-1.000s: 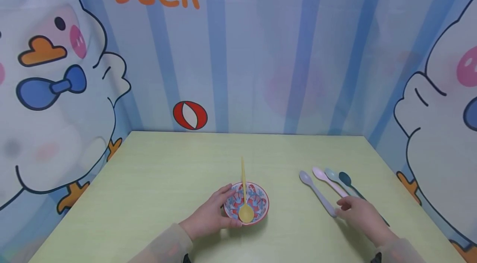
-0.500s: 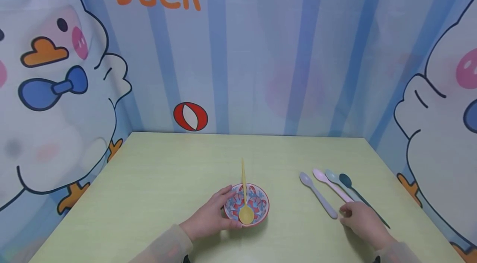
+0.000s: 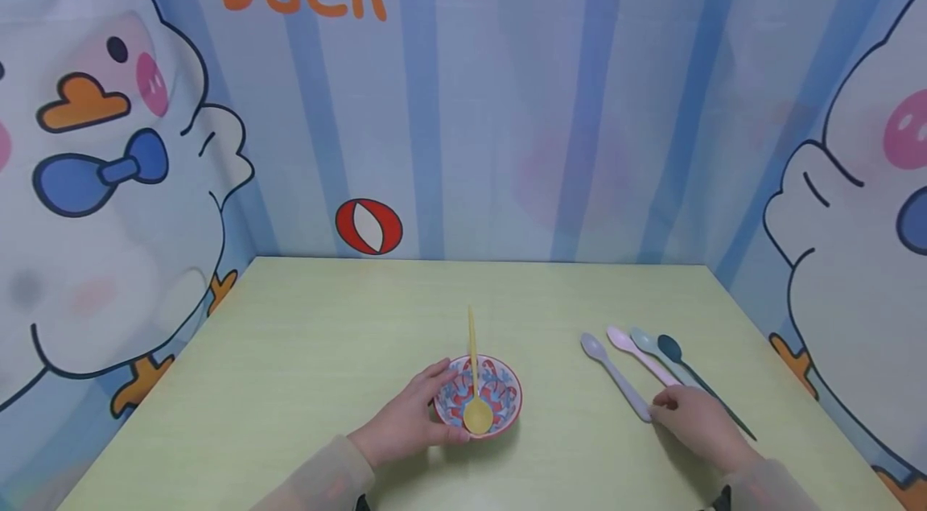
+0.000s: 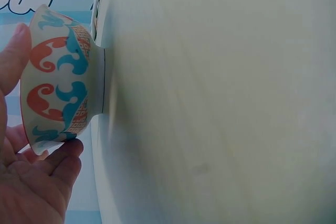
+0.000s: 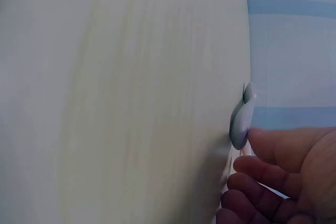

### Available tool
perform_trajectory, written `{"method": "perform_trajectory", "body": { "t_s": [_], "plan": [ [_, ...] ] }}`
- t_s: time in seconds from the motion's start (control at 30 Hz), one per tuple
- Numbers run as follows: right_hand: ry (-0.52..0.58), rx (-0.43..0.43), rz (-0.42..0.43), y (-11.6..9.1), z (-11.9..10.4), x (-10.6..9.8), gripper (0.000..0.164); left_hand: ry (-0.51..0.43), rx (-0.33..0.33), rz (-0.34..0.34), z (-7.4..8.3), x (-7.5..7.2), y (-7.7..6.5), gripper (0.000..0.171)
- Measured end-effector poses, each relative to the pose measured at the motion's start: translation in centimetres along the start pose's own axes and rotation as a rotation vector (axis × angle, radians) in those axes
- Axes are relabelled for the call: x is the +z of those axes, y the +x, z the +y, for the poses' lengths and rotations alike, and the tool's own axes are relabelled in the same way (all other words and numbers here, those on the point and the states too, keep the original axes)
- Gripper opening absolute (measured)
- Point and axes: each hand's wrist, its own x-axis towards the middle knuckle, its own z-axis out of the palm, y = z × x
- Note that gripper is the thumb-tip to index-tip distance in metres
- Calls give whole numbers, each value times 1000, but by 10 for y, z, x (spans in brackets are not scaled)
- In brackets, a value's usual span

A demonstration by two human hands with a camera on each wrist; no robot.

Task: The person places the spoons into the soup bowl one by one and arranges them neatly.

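Note:
My left hand (image 3: 409, 421) holds a small patterned bowl (image 3: 500, 386) by its side, thumb at the near rim and fingers along the far left. In the left wrist view the bowl (image 4: 65, 77) shows red and blue motifs on its outside. A yellow spoon (image 3: 478, 416) rests in it, handle leaning over the far rim. My right hand (image 3: 698, 422) is at the handle end of a lavender spoon (image 3: 615, 374) lying on the table. In the right wrist view the thumb (image 5: 283, 145) is right at the end of the spoon (image 5: 242, 121), the fingers loosely curled below.
Beside the lavender spoon lie a pink spoon (image 3: 640, 354), a light blue spoon (image 3: 655, 348) and a dark green spoon (image 3: 706, 386). The right hand covers some of their handles. A striped fabric backdrop (image 3: 492, 92) stands along the back of the pale yellow table (image 3: 326, 318).
My right hand has drawn back slightly toward me, then shifted left to the lavender spoon's handle end. The left hand, bowl and spoons stay put.

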Motion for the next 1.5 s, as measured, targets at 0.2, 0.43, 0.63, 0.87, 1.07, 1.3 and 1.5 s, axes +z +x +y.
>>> {"method": "perform_trajectory", "body": {
  "t_s": [0.2, 0.43, 0.63, 0.87, 1.07, 1.3, 1.5],
  "plan": [
    [-2, -52, 10, 2, -5, 3, 31, 1, 10, 1, 0, 0, -1, 94],
    [8, -41, 2, 3, -5, 5, 23, 0, 10, 2, 0, 0, 0, 94],
    [80, 3, -47, 3, -6, 2, 20, 4, 12, 3, 0, 0, 0, 94],
    [141, 12, -71, 2, -7, 1, 19, 8, 17, 8, 1, 0, -1, 94],
    [181, 35, -91, 2, -5, 0, 21, 21, 21, 14, 1, 0, -1, 94],
    [368, 88, -77, 2, -2, -3, 29, 26, 28, 20, 0, 1, 0, 95],
    [518, 132, -80, 0, -4, -7, 35, 22, 38, 25, -1, 1, 0, 95]
  ]
}}
